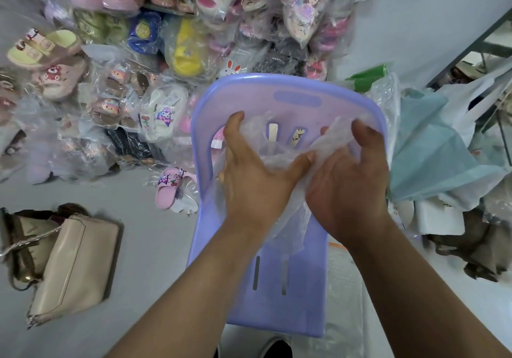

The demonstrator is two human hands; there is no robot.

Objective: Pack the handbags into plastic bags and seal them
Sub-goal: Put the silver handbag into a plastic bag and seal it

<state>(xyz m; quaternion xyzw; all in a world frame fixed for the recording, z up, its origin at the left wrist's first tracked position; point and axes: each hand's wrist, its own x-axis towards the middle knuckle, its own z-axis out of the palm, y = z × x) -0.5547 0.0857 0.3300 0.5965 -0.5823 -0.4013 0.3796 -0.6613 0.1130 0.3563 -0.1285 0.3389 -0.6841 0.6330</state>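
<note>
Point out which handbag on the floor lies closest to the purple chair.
The plain cream handbag, lying flat on the floor left of the purple chair. The other handbag, tan with dark brown trim, sits farther left, partly behind it.

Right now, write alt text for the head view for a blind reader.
The left hand and right hand grip a clear plastic bag over a purple chair. A beige handbag lies on the floor at left, bagged slippers piled beyond.
</note>
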